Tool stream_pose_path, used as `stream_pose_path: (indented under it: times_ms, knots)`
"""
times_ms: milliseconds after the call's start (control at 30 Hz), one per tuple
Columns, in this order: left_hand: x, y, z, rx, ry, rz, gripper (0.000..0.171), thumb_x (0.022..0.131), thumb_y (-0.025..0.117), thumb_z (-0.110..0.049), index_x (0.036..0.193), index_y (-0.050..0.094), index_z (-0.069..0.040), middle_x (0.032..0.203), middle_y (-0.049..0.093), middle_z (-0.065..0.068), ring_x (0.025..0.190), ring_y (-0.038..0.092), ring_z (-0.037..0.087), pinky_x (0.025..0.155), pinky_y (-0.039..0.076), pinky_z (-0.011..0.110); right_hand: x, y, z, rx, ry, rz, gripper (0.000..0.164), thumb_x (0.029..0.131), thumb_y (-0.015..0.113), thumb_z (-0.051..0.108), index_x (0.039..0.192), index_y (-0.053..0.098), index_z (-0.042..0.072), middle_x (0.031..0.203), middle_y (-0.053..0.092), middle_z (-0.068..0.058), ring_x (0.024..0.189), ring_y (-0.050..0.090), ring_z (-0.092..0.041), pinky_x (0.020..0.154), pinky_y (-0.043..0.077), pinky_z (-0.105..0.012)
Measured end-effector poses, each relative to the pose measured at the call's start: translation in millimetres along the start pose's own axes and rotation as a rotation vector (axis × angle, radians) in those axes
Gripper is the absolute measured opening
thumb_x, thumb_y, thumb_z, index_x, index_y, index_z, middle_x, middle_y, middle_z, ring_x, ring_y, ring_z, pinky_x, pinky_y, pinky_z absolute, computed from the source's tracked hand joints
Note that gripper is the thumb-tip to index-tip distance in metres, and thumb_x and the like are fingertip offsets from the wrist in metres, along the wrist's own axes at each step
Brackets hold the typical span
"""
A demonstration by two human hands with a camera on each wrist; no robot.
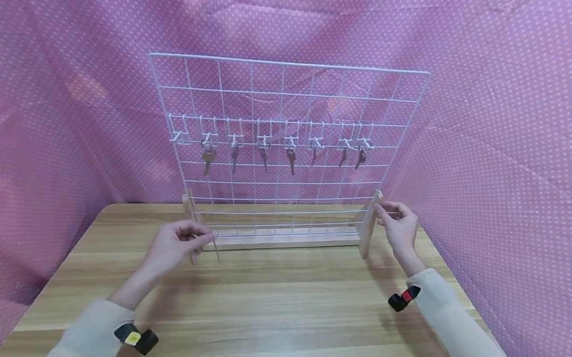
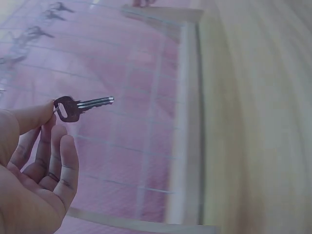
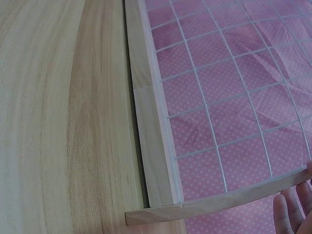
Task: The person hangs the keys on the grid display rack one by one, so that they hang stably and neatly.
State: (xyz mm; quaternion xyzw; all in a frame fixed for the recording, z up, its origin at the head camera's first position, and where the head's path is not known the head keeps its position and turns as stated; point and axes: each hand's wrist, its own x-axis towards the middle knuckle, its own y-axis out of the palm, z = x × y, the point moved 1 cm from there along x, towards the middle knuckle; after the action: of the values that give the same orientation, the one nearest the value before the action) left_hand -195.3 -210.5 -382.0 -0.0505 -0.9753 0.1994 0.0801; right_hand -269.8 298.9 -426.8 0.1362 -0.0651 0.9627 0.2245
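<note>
My left hand pinches a key by the small ring through its bow, between thumb and index finger. In the left wrist view the key's toothed blade points away from the fingertips, and the other fingers are loosely curled below it. The key is held in front of the lower left of a white wire grid rack. On the far side, my right hand grips the upper end of the rack's right wooden side support, thumb on its inner side. Only some fingers show in the right wrist view.
Several keys hang from a row of white hooks across the grid. The leftmost hook bears no key. A wooden crossbar joins the supports on the wooden table. Pink dotted cloth surrounds the table.
</note>
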Motion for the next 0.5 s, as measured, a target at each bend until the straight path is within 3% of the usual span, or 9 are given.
stream_pose_path:
  times_ms: [233,500]
  knots:
    - [3.4,-24.4,-29.7,0.012,0.067,-0.102,0.027,0.097,0.079,-0.025,0.108,0.076,-0.001,0.083,0.073,-0.017,0.07,0.067,0.005,0.062,0.06,0.021,0,0,-1,-0.005,0.002,0.007,0.034,0.094,0.08,0.012,0.118,0.068,-0.01,0.09,0.069,0.019,0.074,0.069,0.0,0.07,0.065,-0.019]
    - [8.8,-48.0,-55.9,-0.035,0.094,-0.189,0.017,0.096,0.08,-0.023,0.106,0.079,-0.01,0.088,0.076,-0.02,0.072,0.069,0.005,0.067,0.062,0.019,1,-1,-1,-0.021,-0.01,0.012,0.036,0.094,0.08,0.014,0.118,0.068,-0.009,0.092,0.069,0.019,0.074,0.069,0.001,0.07,0.065,-0.018]
